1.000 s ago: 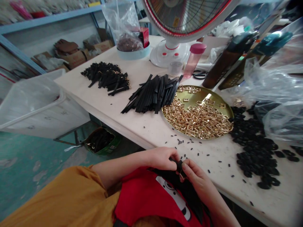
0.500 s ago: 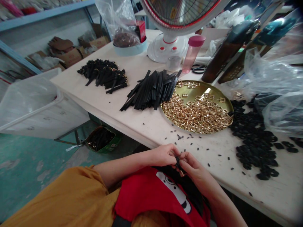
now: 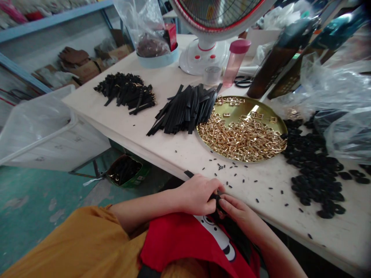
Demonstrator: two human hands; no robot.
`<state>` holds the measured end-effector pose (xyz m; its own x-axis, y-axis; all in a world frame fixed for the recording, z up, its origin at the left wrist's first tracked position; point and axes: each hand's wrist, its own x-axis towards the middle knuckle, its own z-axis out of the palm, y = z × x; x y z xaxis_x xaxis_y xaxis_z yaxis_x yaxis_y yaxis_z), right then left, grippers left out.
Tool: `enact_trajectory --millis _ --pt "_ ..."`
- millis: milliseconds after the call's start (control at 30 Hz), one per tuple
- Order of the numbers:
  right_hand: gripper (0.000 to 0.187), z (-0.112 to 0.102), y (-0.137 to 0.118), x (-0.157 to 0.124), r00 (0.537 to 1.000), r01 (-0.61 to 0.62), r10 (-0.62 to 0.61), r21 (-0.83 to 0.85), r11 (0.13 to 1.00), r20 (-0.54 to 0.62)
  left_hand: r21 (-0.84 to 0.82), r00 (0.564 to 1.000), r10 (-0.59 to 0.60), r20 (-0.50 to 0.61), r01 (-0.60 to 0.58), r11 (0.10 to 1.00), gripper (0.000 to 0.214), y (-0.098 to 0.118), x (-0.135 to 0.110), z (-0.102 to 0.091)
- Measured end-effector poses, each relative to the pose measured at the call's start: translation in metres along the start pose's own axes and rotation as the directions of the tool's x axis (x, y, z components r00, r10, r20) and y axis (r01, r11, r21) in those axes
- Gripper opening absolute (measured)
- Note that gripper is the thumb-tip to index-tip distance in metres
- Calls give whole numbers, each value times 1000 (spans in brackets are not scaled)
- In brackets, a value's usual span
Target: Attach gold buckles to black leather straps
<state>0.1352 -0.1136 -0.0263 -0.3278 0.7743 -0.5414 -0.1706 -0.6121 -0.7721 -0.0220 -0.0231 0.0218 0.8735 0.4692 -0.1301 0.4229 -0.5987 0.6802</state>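
At the table's front edge, over my lap, both hands meet on a black strap [image 3: 189, 174]. My left hand [image 3: 201, 194] is closed on it, and one flat end pokes out beyond the knuckles. Thumb and fingers of my right hand [image 3: 239, 211] pinch the strap's other part, where a small dark piece shows between the hands. My fingers hide most of that part. Just beyond, a round gold tray [image 3: 252, 101] holds a heap of small gold buckles [image 3: 236, 141]. Left of the tray lies a pile of flat black straps [image 3: 187, 110]. Tiny black bits [image 3: 222, 167] are scattered nearby.
Black rounded pieces [image 3: 315, 177] lie heaped at the right beside plastic bags [image 3: 348, 96]. Finished-looking black straps with gold parts [image 3: 126, 90] are piled at the far left. A fan [image 3: 205, 58], a pink-lidded bottle [image 3: 234, 63] and scissors [image 3: 242, 81] stand or lie behind.
My left hand has turned and shifted slightly down and left, and a strap end now sticks out past it. The right hand stays close, a little lower.
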Motion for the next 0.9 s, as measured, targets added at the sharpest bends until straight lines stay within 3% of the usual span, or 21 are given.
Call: enact_trajectory --millis 167,233,333,400,567,733,800,900 --pt "28 11 5 1 999 43 -47 261 964 8 58 998 48 -46 -45 997 29 -3 2 0" --pt "28 14 5 2 998 65 -61 248 967 -23 132 995 63 -82 -52 990 27 -5 2 -1" --pt "28 16 0 3 985 120 -114 39 992 -131 247 991 47 -126 -14 969 21 -5 2 -2" --pt "30 15 -3 3 967 155 -178 -132 979 -181 241 994 -14 -110 40 970 18 -5 2 -3" --pt "27 12 1 4 938 184 -284 -412 892 -196 -1 967 -254 -6 254 967 15 -8 3 1" --pt "22 9 7 2 919 138 -314 -553 822 -237 -343 911 -359 205 410 845 19 -12 2 10" --pt "18 9 6 2 908 96 -337 -659 746 -250 -374 906 -367 211 422 826 19 -11 2 12" --pt "18 9 4 2 884 21 -374 -776 631 -280 -310 919 -370 133 393 866 17 -6 2 13"
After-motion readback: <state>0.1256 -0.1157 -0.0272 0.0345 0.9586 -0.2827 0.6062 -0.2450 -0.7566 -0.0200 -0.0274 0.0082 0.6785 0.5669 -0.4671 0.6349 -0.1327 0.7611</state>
